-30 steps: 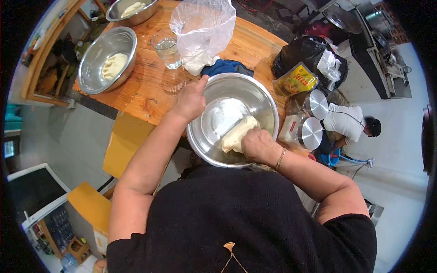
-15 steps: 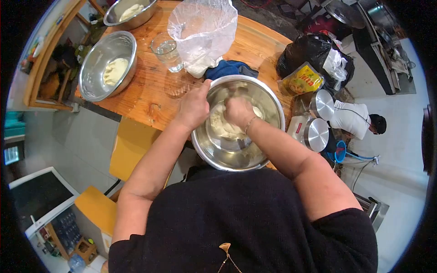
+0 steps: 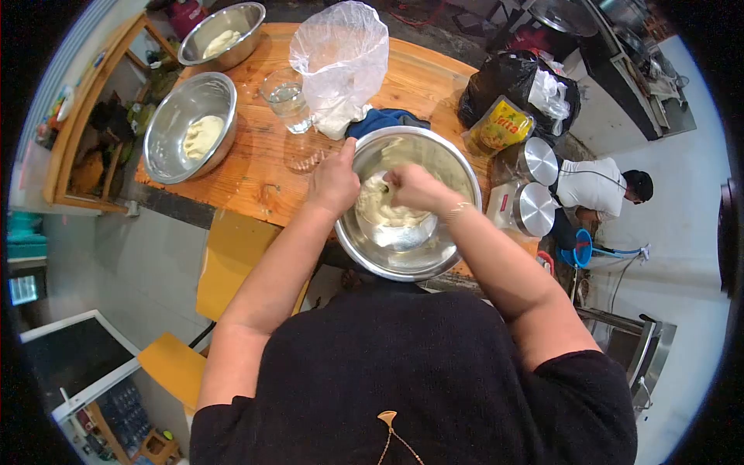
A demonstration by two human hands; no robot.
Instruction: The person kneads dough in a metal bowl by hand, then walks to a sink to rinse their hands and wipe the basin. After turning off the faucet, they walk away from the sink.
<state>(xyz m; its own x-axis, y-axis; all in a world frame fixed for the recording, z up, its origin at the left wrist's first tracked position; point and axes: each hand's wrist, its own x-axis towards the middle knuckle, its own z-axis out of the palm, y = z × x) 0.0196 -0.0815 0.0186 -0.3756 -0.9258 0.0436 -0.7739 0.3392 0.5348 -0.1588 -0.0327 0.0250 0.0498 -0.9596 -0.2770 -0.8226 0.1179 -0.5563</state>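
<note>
A wide steel mixing bowl (image 3: 403, 263) sits in front of me at the table's near edge. Pale, lumpy dough (image 3: 378, 208) lies inside it, toward the left side. My left hand (image 3: 335, 182) is closed on the bowl's left rim, thumb along the edge. Inside the bowl, my right hand (image 3: 416, 188) has its fingers curled into the dough; the fingertips are partly hidden. Just behind the bowl lies a dark blue cloth (image 3: 384, 120), close to the rim.
Two steel bowls (image 3: 159, 147) (image 3: 221, 19) with dough stand at the left of the wooden table (image 3: 256, 186). A glass of water (image 3: 291, 108), plastic bag (image 3: 341, 54), yellow pouch (image 3: 502, 128), black bag (image 3: 496, 85) and lidded canisters (image 3: 535, 209) surround the bowl. A person (image 3: 593, 188) bends at right.
My right hand has shifted slightly right and turned within the bowl, uncovering more dough on its left. My left hand stays on the rim. The whole view has shifted a little.
</note>
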